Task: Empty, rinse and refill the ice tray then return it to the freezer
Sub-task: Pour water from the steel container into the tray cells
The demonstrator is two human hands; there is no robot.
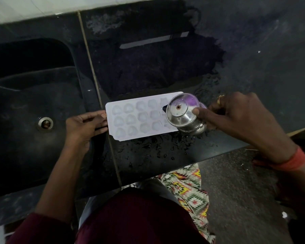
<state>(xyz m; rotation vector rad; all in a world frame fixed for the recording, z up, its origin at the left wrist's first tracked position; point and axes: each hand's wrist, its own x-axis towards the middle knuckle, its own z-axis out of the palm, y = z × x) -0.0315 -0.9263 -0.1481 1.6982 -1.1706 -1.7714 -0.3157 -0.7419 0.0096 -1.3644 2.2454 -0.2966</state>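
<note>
A white ice tray (137, 117) with several rounded cells lies flat on the black counter, just right of the sink. My left hand (84, 125) grips its left short edge, thumb on top. My right hand (236, 115) holds a small steel pot (182, 114) tipped sideways over the tray's right end, its mouth facing the tray. The pot hides the tray's right cells. Whether water is flowing I cannot tell.
A black sink (30, 111) with a metal drain (45, 123) lies to the left. Water drops (158, 148) spot the counter (253, 59) in front of the tray. The counter's front edge (218, 154) runs below my right hand, with dark floor beyond it.
</note>
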